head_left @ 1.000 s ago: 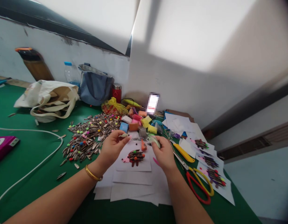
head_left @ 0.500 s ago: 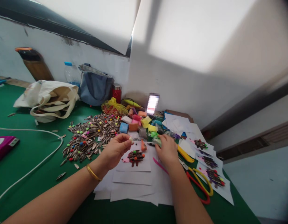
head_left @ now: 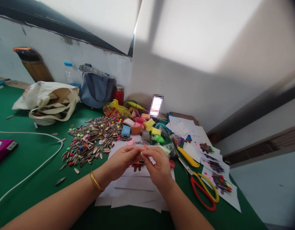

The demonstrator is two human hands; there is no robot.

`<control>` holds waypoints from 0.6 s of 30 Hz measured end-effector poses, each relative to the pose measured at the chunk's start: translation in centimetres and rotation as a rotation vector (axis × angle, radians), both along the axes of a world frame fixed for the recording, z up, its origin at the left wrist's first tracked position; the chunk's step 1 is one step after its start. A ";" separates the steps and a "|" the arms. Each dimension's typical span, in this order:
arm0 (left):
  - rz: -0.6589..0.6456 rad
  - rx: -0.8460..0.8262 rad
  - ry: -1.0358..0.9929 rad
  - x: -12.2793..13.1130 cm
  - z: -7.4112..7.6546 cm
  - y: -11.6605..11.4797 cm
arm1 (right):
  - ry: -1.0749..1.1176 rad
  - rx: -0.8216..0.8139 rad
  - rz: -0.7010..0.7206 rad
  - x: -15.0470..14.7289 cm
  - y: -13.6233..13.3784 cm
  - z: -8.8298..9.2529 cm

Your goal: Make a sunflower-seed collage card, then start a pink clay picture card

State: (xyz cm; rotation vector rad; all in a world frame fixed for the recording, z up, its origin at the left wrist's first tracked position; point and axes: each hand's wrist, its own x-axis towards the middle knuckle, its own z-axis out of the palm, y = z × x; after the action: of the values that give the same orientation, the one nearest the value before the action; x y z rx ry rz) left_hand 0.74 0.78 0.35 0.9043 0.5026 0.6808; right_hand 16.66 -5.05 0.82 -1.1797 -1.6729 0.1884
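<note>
My left hand (head_left: 122, 161) is pinched on a small pale bit of clay (head_left: 141, 153), with a gold bangle at the wrist. My right hand (head_left: 159, 167) meets it there, thumb and forefinger closed on the same bit. Both hands hover over stacked white paper (head_left: 135, 183). Under them, mostly hidden, lies a hedgehog picture (head_left: 137, 166) made with dark seeds and orange dots. An orange piece (head_left: 145, 146) shows just behind the fingertips. Beside my right hand lies a clear bag with pale green clay (head_left: 165, 149).
Striped sunflower seeds (head_left: 90, 140) mixed with coloured balls spread at left. Coloured clay packets (head_left: 136, 130) sit behind the hands. To the right lie scissors (head_left: 204, 188), a yellow cutter (head_left: 188, 157) and finished hedgehog cards (head_left: 220, 183). A white cable (head_left: 42, 166) crosses the left.
My right hand has left the pale green clay bag and come left and nearer, joining my left hand at the pale bit. My left hand has shifted slightly right and down.
</note>
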 end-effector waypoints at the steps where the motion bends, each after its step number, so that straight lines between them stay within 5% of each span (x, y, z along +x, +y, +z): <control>1: -0.001 -0.001 0.006 0.0 0.0 0.0 | 0.004 0.005 -0.003 0.2 0.1 0.0; 7: 0.066 0.023 -0.003 -0.1 0.2 0.0 | 0.073 -0.032 0.087 0.0 -0.1 0.1; 18: -0.071 0.102 0.133 -0.4 0.0 0.1 | -0.010 -0.045 0.040 0.6 0.0 -0.2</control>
State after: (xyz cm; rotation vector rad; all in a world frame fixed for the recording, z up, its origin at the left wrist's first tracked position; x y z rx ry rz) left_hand 0.36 0.87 0.31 1.0635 0.5545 0.5880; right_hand 17.27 -5.04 0.66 -1.1824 -1.7094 0.2466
